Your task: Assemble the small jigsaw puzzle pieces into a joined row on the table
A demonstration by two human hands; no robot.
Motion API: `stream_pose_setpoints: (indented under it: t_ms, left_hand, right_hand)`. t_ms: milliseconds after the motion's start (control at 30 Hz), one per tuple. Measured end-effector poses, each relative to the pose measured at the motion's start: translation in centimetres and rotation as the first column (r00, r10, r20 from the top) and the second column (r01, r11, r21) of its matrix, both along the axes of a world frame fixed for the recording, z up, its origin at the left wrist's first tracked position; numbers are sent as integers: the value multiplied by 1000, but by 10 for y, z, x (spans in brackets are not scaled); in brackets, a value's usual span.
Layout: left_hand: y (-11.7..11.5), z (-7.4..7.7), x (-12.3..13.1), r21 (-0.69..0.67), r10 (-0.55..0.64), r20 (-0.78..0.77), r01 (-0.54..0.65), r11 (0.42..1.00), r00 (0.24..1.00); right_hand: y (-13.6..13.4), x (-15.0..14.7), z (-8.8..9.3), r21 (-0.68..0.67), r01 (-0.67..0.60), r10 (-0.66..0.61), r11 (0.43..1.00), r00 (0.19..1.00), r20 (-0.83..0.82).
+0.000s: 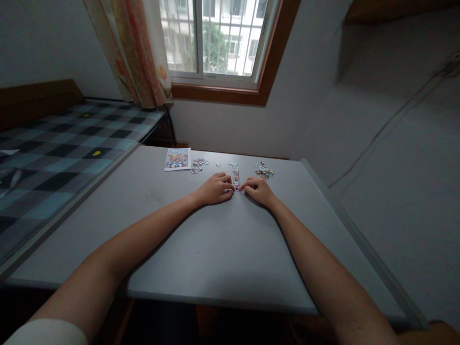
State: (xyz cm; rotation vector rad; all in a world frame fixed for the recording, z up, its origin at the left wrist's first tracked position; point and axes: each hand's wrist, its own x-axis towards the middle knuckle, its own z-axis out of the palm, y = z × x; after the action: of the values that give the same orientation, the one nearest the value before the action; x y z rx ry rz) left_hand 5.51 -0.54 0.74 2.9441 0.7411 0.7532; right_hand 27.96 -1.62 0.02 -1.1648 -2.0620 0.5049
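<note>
A partly joined jigsaw puzzle [236, 173] forms a narrow strip on the table, running toward me. At its near end, my left hand [217, 188] has its fingers curled, with the tips against the left side of the strip. My right hand [258, 189] meets the same end from the right, thumb and forefinger pressed together at the edge pieces. Whether a loose piece is between the fingers is too small to tell. Loose puzzle pieces [264, 170] lie in a pile beyond my right hand. More loose pieces [200, 163] are scattered beyond my left hand.
A printed reference picture [178, 159] lies at the far left of the grey table [215, 258]. A bed with a checked cover [72, 143] adjoins the table's left side. The wall [388, 182] runs along the right, and a window [219, 43] is ahead.
</note>
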Motion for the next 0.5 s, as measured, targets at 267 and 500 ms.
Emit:
stream_pose_setpoints:
  t_ms: [267,500]
  left_hand:
    - [-1,0,1,13,-12,0,12,1000,1000]
    - [1,-2,0,19,-49,-26,50,999,998]
  right_hand:
    - [0,0,2,-9,-9,9,1000,1000,16]
    - [1,0,0,2,-22,22,1000,999,23]
